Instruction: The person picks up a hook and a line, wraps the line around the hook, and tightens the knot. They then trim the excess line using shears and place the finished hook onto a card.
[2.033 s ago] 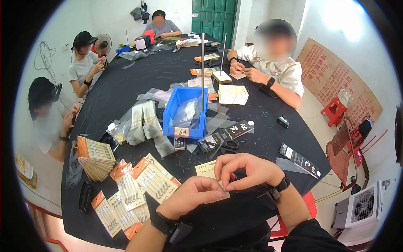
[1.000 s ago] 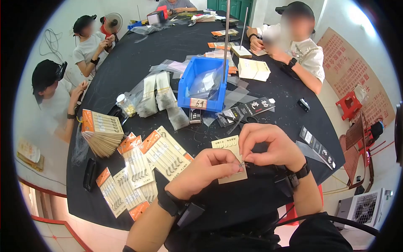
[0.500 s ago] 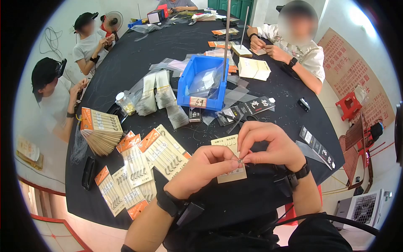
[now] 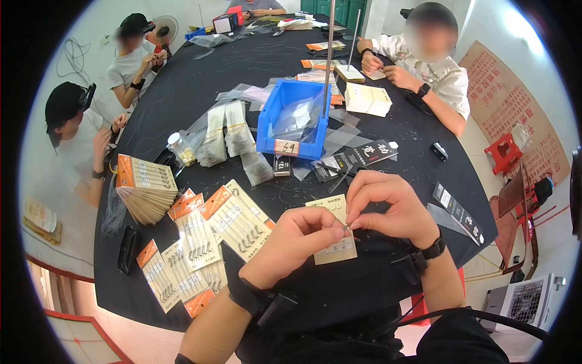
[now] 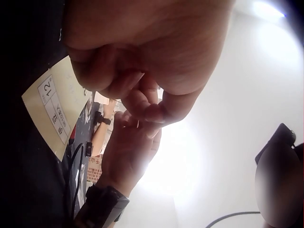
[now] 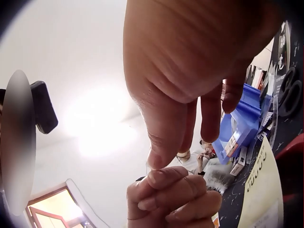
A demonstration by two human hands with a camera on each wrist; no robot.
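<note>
In the head view my left hand (image 4: 297,241) and right hand (image 4: 388,205) meet tip to tip above the near side of the table. Thumb and index finger of each pinch at a tiny dark fish hook (image 4: 346,228), mostly covered by the fingertips. Under them is a cream card (image 4: 335,255) printed with a row of hook shapes. The left wrist view shows the card's (image 5: 34,97) label with "12" beside my curled left fingers. Seen from the right wrist, my right thumb (image 6: 159,154) comes down to the left hand (image 6: 178,202).
Left of my hands lie carded hooks (image 4: 203,246) and a fanned card stack (image 4: 145,185). Ahead stand a blue bin (image 4: 291,136) with a metal rod, bagged bundles (image 4: 212,136) and scissors (image 4: 357,173). Black packets (image 4: 458,212) lie at right. Several people sit around the table.
The head view has tilted downward and shifted since two seconds ago. Both hands stay together over the card, with only small finger movements at the hook.
</note>
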